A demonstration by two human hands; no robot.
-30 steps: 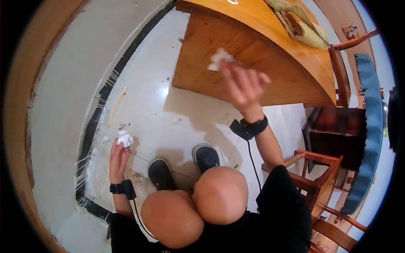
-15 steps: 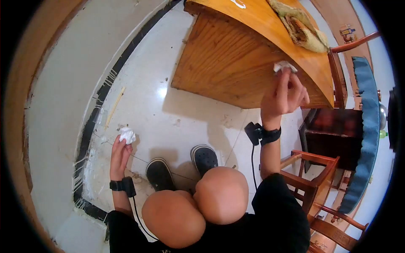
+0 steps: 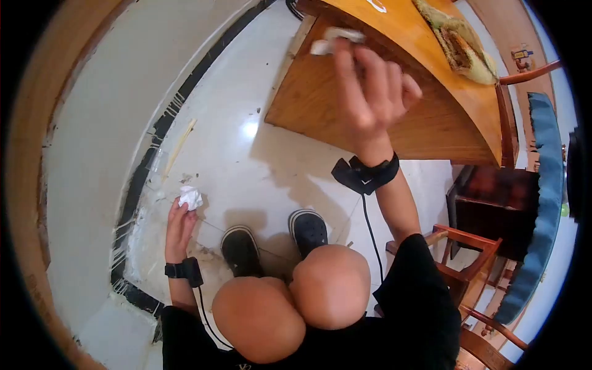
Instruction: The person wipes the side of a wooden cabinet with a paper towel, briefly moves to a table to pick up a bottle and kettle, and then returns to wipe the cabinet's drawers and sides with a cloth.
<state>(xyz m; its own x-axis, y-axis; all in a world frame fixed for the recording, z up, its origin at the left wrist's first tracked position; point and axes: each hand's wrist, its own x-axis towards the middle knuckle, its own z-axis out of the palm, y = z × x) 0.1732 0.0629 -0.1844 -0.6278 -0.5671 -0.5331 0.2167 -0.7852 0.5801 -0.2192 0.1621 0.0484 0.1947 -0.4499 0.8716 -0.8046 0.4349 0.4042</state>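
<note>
Operator: Since the frame half a second back, my right hand [image 3: 370, 92] has travelled from the right end of the wooden table [image 3: 425, 123] to its left corner, higher up the side panel.

Inspector: Report surroundings, largest item first.

Operator: Table: upper right of view, with a woven mat [image 3: 462, 43] lying on its top. Tiled floor [image 3: 246, 166]: pale, under my feet. Wooden chair [image 3: 478, 259]: to my right, near my elbow. Two dark shoes [image 3: 240, 250]: side by side on the floor, below my bare knees.

Inspector: Hand status?

Operator: Hands are well apart. Right hand is raised, fingertips pinching a white tissue [image 3: 333, 40] at the table's upper edge near the corner. Left hand [image 3: 180, 225] is low, beside my left shoe, fingers closed on a crumpled white paper wad [image 3: 190, 197] near the black skirting strip [image 3: 131, 197]. Whether the wad touches the floor, I cannot tell. Each wrist carries a black band.
</note>
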